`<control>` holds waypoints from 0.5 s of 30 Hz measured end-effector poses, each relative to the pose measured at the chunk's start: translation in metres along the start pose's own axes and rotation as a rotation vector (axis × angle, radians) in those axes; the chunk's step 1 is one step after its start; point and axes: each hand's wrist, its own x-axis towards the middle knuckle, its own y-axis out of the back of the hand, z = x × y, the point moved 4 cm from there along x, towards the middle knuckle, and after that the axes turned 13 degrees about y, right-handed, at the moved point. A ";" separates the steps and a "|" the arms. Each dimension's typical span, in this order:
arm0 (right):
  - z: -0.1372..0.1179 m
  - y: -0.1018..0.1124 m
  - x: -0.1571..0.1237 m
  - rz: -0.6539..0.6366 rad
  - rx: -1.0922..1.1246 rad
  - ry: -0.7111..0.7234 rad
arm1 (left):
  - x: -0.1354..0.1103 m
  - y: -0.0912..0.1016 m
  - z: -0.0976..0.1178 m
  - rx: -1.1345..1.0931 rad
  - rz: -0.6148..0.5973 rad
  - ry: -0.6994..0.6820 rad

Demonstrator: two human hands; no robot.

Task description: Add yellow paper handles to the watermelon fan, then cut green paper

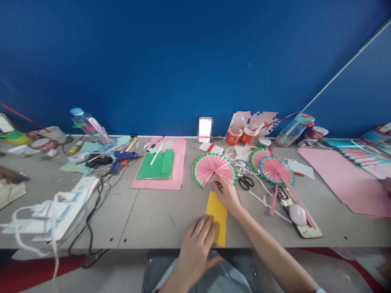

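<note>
My left hand (pixel 198 240) lies with its fingers stretched out on a strip of yellow paper (pixel 216 207) near the table's front edge. Just beyond the strip, my right hand (pixel 226 192) has its fingers curled together at the lower edge of a pleated watermelon paper fan (pixel 204 167). Whatever the fingertips pinch there is hidden. The fan is pink with a green rim and spreads in an arc with a gap at the bottom. Black-handled scissors (pixel 246 182) rest to the right of this hand.
Finished round fans (pixel 277 171), a phone (pixel 305 228) with a mouse (pixel 297 214) on it and paper cups (pixel 234 135) stand or lie to the right. On the left are green paper sheets (pixel 152 169), a blue glue gun (pixel 122 159), a power strip (pixel 71 207) and dark cables.
</note>
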 end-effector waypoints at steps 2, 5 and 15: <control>-0.002 0.003 -0.001 0.034 0.041 -0.009 | -0.007 0.003 0.003 -0.018 0.041 -0.041; -0.008 0.012 -0.001 0.054 0.084 -0.031 | -0.013 0.012 0.003 -0.100 0.081 -0.014; -0.013 0.031 -0.008 -0.332 0.507 -0.531 | 0.033 0.064 -0.021 0.056 0.363 -0.061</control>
